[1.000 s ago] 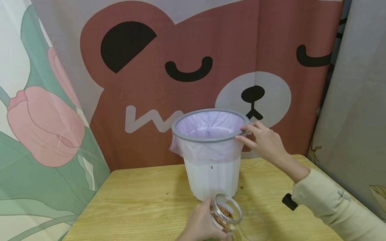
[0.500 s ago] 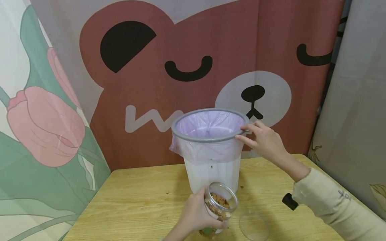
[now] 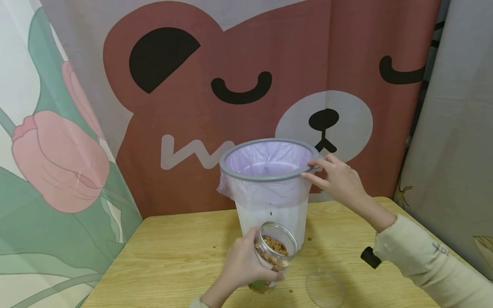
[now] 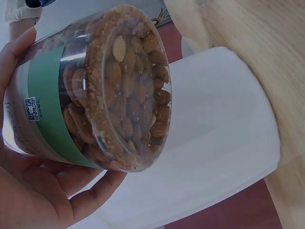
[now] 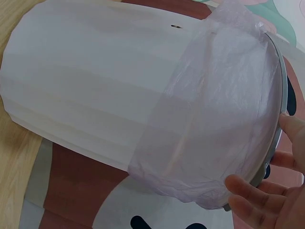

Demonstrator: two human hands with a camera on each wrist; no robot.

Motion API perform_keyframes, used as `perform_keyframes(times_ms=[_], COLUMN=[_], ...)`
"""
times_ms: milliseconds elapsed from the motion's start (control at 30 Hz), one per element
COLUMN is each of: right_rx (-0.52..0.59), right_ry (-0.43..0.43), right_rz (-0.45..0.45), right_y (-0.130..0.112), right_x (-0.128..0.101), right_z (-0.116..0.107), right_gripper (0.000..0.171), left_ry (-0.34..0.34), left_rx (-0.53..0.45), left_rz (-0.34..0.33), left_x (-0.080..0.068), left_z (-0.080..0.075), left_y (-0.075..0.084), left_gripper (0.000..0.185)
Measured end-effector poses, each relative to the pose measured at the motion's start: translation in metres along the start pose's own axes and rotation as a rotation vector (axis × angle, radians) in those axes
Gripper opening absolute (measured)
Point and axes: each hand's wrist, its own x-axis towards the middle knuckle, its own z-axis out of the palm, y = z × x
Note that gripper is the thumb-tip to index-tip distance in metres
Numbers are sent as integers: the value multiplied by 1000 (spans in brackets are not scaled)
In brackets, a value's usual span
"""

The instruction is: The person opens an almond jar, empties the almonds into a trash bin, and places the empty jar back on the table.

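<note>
While the right hand (image 3: pixel 339 182) grips the bin (image 3: pixel 269 201) rim, the left hand (image 3: pixel 240 267) grasps the open almond jar (image 3: pixel 271 256), tilted, near and below that rim.

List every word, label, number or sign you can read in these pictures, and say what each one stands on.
"W": a large pale letter on the bear curtain, cut off behind the bin; any further letters are hidden.
Jar, held by the left hand: a green band with a small square code and faint print beside it, too small and blurred to read.
Right sleeve: small dark embroidered marks, too small to read.
Nothing else legible.
</note>
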Motion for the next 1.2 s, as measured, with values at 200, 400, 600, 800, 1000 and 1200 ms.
perform_keyframes(times_ms=[200, 400, 600, 800, 1000, 1200], right_rx=[2, -3, -4, 2, 1, -3], right_ry=[7, 11, 16, 13, 15, 15], right_rz=[-5, -10, -12, -14, -14, -9], right_y=[0, 1, 0, -1, -1, -2], right_x=[-1, -1, -2, -2, -2, -2], right_z=[0, 1, 1, 1, 1, 1], right_gripper=[30, 29, 29, 29, 29, 29], left_ry=[19, 30, 43, 53, 41, 40], left_rx=[25, 24, 51, 60, 58, 71], left_rz=[13, 29, 37, 29, 19, 20], left_x=[3, 7, 13, 15, 16, 19], left_z=[-8, -17, -23, -29, -32, -33], left_y=[3, 4, 4, 5, 9, 13], left_gripper=[90, 89, 87, 91, 92, 90])
